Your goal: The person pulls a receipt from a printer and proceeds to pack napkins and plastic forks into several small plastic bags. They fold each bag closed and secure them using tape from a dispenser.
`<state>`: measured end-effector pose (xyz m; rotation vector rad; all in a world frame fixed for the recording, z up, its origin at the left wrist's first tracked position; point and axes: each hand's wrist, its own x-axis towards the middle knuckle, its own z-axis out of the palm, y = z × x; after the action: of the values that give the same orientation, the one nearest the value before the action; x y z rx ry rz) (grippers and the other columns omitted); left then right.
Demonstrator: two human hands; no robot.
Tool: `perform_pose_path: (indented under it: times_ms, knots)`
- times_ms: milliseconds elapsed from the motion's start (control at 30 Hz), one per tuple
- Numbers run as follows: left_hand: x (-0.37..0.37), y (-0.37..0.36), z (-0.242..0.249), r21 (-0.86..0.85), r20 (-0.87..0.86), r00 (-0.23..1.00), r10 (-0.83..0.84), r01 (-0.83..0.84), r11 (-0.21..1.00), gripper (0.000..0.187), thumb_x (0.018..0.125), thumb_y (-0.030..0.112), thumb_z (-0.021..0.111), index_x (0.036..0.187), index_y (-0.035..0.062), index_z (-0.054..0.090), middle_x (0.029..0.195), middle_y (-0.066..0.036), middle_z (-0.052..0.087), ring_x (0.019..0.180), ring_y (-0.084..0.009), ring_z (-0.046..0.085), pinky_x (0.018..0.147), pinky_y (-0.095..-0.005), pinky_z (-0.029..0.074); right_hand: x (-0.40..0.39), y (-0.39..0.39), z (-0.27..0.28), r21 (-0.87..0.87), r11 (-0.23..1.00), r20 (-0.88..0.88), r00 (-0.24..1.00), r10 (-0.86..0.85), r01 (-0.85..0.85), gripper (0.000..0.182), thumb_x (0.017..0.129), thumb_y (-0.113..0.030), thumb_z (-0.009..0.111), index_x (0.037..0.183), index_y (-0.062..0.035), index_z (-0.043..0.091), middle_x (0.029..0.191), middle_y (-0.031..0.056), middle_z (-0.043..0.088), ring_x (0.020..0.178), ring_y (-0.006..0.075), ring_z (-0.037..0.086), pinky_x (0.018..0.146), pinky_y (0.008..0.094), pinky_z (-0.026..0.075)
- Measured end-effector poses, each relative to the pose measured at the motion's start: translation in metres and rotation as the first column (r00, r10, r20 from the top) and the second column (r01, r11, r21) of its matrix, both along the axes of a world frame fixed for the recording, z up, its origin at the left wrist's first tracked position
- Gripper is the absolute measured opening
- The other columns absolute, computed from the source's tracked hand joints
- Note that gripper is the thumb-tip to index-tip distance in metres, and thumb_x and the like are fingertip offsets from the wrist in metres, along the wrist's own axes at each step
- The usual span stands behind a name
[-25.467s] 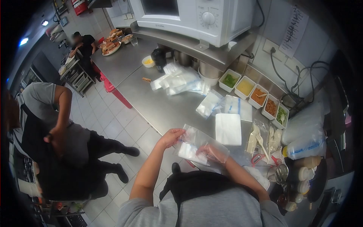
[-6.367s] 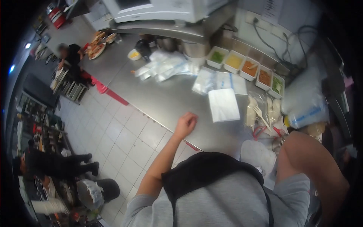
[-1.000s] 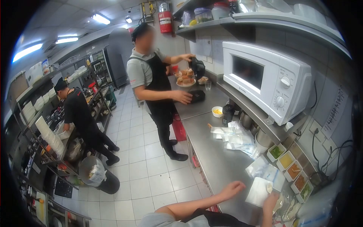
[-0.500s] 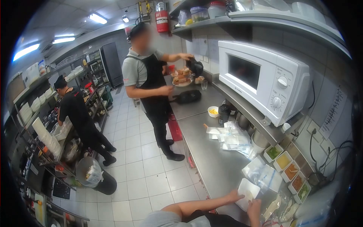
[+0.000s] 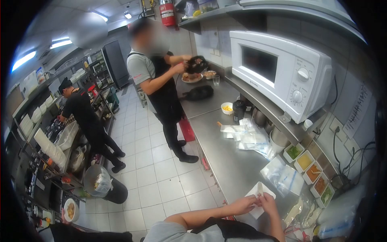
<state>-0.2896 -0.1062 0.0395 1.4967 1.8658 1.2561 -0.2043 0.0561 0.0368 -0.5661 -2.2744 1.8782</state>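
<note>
Above the counter's front edge, my left hand [image 5: 244, 205] is closed on a folded white paper napkin [image 5: 255, 212]. My right hand [image 5: 269, 203] pinches a pale wooden-looking piece of cutlery [image 5: 260, 188] that lies over the napkin, its rounded end pointing away from me. The fingers of both hands nearly meet, and they hide the rest of the cutlery. To the right lie more pale cutlery pieces [image 5: 293, 212] with clear plastic. Just beyond my hands is a stack of napkins in clear wrappers [image 5: 283, 176].
Filled white sauce tubs [image 5: 314, 172] line the wall side. Farther along are wrapped packets [image 5: 248, 137], a black cup [image 5: 238, 107] and a white bowl [image 5: 227, 108]. A microwave [image 5: 278, 74] overhangs the counter. A co-worker [image 5: 151, 76] handles a black object [image 5: 196, 64]; another hand holds a bowl [image 5: 71, 210].
My hands have come closer together, and the pale cutlery now shows on the napkin. The co-worker now has both hands at the black object. A held bowl has appeared at lower left.
</note>
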Motion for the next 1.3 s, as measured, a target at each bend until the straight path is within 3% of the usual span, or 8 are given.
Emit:
perform_pose_path:
  times_ms: [67, 133, 167, 267, 900, 967, 1000, 1300]
  knots:
    - [-0.014, -0.002, -0.026, 0.037, -0.023, 0.998, -0.063, 0.064, 0.997, 0.036, 0.071, 0.003, 0.066, 0.105, 0.0014, 0.055, 0.105, -0.017, 0.054, 0.097, -0.0365, 0.054, 0.084, -0.0420, 0.044, -0.012, 0.010, -0.029, 0.091, 0.996, 0.161, 0.987, -0.004, -0.011, 0.023, 0.092, -0.021, 0.053, 0.093, 0.0008, 0.060, 0.068, 0.0070, 0.062, 0.060, 0.0125, 0.061, 0.054, 0.0256, 0.050]
    - [-0.019, -0.001, -0.041, 0.088, -0.086, 0.983, -0.159, 0.167, 0.982, 0.036, 0.070, 0.006, 0.069, 0.103, 0.0004, 0.056, 0.105, -0.016, 0.055, 0.098, -0.0349, 0.055, 0.084, -0.0397, 0.045, -0.018, 0.013, -0.031, -0.035, 0.996, 0.178, 0.981, -0.076, 0.084, 0.027, 0.091, -0.028, 0.055, 0.088, -0.0016, 0.061, 0.068, 0.0069, 0.063, 0.058, 0.0126, 0.061, 0.052, 0.0259, 0.050]
    - [-0.024, -0.004, -0.036, 0.096, -0.111, 0.973, -0.202, 0.213, 0.972, 0.037, 0.069, 0.007, 0.071, 0.103, 0.0002, 0.057, 0.105, -0.016, 0.056, 0.098, -0.0341, 0.055, 0.083, -0.0384, 0.046, -0.019, 0.017, -0.039, 0.078, 0.996, 0.208, 0.976, -0.067, 0.052, 0.028, 0.091, -0.029, 0.054, 0.087, -0.0018, 0.061, 0.067, 0.0064, 0.063, 0.057, 0.0126, 0.061, 0.052, 0.0256, 0.050]
    - [-0.029, -0.007, -0.018, 0.004, -0.059, 0.959, -0.278, 0.279, 0.960, 0.045, 0.063, 0.004, 0.076, 0.104, 0.0020, 0.058, 0.112, -0.014, 0.054, 0.098, -0.0303, 0.057, 0.082, -0.0374, 0.048, -0.017, 0.018, -0.038, -0.032, 0.999, 0.184, 0.982, -0.036, 0.043, 0.030, 0.092, -0.031, 0.053, 0.082, -0.0030, 0.059, 0.068, 0.0061, 0.063, 0.057, 0.0121, 0.061, 0.052, 0.0251, 0.051]
    - [-0.043, 0.007, -0.014, -0.109, 0.115, 0.964, -0.240, 0.252, 0.961, 0.015, 0.073, 0.002, 0.070, 0.088, 0.0005, 0.067, 0.099, -0.008, 0.063, 0.086, -0.0200, 0.062, 0.073, -0.0293, 0.050, -0.011, 0.009, -0.022, -0.184, 0.979, 0.118, 0.991, -0.070, 0.091, 0.025, 0.091, -0.023, 0.054, 0.087, 0.0016, 0.059, 0.076, 0.0094, 0.064, 0.060, 0.0142, 0.064, 0.050, 0.0262, 0.050]
    - [-0.036, 0.004, -0.011, -0.090, 0.036, 0.969, -0.245, 0.247, 0.965, 0.015, 0.073, 0.000, 0.068, 0.088, 0.0004, 0.066, 0.100, -0.008, 0.063, 0.086, -0.0208, 0.062, 0.073, -0.0294, 0.050, -0.008, 0.007, -0.013, 0.160, 0.985, 0.207, 0.978, 0.024, -0.059, 0.023, 0.088, -0.021, 0.057, 0.084, 0.0008, 0.062, 0.076, 0.0109, 0.062, 0.067, 0.0199, 0.063, 0.058, 0.0307, 0.051]
    - [-0.033, 0.001, -0.008, -0.072, -0.044, 0.971, -0.237, 0.234, 0.970, 0.016, 0.072, -0.002, 0.067, 0.088, 0.0004, 0.066, 0.100, -0.008, 0.062, 0.086, -0.0217, 0.062, 0.073, -0.0295, 0.050, -0.005, 0.008, -0.025, 0.624, 0.777, 0.018, 0.996, 0.086, -0.078, 0.015, 0.081, -0.015, 0.060, 0.084, -0.0003, 0.065, 0.080, 0.0152, 0.058, 0.076, 0.0292, 0.059, 0.069, 0.0382, 0.047]
    - [-0.024, 0.002, 0.004, -0.047, -0.221, 0.948, -0.231, 0.226, 0.973, 0.011, 0.072, -0.001, 0.064, 0.084, 0.0004, 0.065, 0.097, -0.009, 0.062, 0.083, -0.0281, 0.062, 0.072, -0.0360, 0.050, 0.006, -0.009, -0.018, 0.646, 0.763, -0.046, 0.999, -0.003, 0.033, 0.023, 0.075, -0.005, 0.060, 0.098, -0.0026, 0.065, 0.092, 0.0149, 0.056, 0.087, 0.0330, 0.054, 0.076, 0.0411, 0.043]
